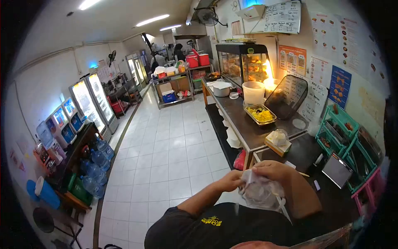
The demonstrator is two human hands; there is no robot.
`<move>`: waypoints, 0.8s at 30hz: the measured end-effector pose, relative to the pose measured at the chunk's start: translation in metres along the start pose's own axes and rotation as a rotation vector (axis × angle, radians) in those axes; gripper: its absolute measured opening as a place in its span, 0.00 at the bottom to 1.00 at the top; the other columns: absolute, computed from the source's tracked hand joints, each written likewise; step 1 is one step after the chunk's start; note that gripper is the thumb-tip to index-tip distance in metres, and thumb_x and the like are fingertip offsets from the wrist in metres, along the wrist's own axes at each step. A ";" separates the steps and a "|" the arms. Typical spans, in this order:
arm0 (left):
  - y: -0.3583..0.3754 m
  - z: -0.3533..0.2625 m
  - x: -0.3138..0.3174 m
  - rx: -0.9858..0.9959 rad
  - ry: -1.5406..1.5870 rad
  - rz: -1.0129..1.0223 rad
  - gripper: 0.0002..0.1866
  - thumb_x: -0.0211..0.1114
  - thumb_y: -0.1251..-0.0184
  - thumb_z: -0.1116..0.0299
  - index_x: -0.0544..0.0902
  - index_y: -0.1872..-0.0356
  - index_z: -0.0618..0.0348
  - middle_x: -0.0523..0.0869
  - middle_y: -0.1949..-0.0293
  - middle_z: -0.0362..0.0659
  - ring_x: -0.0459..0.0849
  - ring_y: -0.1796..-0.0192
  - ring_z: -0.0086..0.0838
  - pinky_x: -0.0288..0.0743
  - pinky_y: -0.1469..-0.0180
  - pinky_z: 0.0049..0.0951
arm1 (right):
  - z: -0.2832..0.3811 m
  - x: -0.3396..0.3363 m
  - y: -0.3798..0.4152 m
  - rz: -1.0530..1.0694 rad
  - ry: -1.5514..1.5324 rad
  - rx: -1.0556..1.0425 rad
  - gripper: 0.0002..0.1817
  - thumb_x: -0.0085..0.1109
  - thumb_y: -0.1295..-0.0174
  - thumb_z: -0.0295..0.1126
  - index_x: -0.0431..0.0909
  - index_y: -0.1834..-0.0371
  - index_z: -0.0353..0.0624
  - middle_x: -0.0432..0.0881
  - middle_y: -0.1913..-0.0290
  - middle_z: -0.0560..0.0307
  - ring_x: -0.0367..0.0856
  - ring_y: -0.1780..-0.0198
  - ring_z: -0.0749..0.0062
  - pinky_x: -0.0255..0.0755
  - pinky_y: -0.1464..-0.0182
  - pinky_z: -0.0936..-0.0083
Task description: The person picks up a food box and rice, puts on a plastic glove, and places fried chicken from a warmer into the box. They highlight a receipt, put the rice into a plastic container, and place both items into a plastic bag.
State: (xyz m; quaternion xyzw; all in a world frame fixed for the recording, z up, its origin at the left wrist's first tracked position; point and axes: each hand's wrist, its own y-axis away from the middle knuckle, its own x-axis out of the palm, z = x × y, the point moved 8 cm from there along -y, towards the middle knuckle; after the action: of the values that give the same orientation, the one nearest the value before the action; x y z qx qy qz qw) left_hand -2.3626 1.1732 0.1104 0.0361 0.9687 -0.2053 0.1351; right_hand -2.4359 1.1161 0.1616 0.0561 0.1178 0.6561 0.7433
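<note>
Close to my body, over the near end of the dark counter, a translucent plastic bag hangs from both my hands. My left hand pinches its top edge from the left side. Across from it, my right hand has its fingers closed on the same edge. The two hands are near each other. What the bag contains cannot be made out. Just beyond my hands sits a small box with a clear plastic package on top.
Farther along the counter stand a tray of yellow food, a white bucket, a black mesh basket and a lit display case. Green baskets are at right. Water bottles line the left wall. People stand far back.
</note>
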 end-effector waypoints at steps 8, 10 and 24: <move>-0.003 -0.030 -0.031 0.157 -0.426 -0.004 0.07 0.62 0.43 0.69 0.74 0.73 0.59 0.75 0.75 0.41 0.77 0.70 0.25 0.72 0.64 0.26 | 0.014 -0.049 -0.030 -0.204 0.949 -0.128 0.16 0.51 0.42 0.41 0.76 0.60 0.39 0.77 0.72 0.53 0.75 0.73 0.66 0.68 0.67 0.72; 0.004 0.018 -0.025 -0.143 0.006 0.045 0.09 0.65 0.46 0.69 0.72 0.72 0.58 0.74 0.75 0.39 0.77 0.71 0.25 0.72 0.64 0.24 | 0.017 -0.079 -0.046 -0.518 1.168 -0.265 0.15 0.52 0.46 0.42 0.76 0.68 0.39 0.76 0.72 0.45 0.75 0.68 0.51 0.68 0.63 0.60; 0.041 0.151 0.014 -0.630 0.756 -0.531 0.27 0.44 0.36 0.43 0.74 0.62 0.60 0.75 0.67 0.45 0.72 0.61 0.27 0.64 0.51 0.29 | -0.221 0.003 -0.123 -0.215 -0.243 0.066 0.32 0.52 0.44 0.56 0.69 0.51 0.35 0.76 0.60 0.48 0.75 0.64 0.66 0.69 0.60 0.70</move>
State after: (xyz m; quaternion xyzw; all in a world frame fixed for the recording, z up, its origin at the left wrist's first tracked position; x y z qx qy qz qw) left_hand -2.3333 1.1497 -0.0422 -0.1803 0.9401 0.0944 -0.2736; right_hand -2.3717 1.0870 -0.0812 0.1465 0.0538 0.5568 0.8159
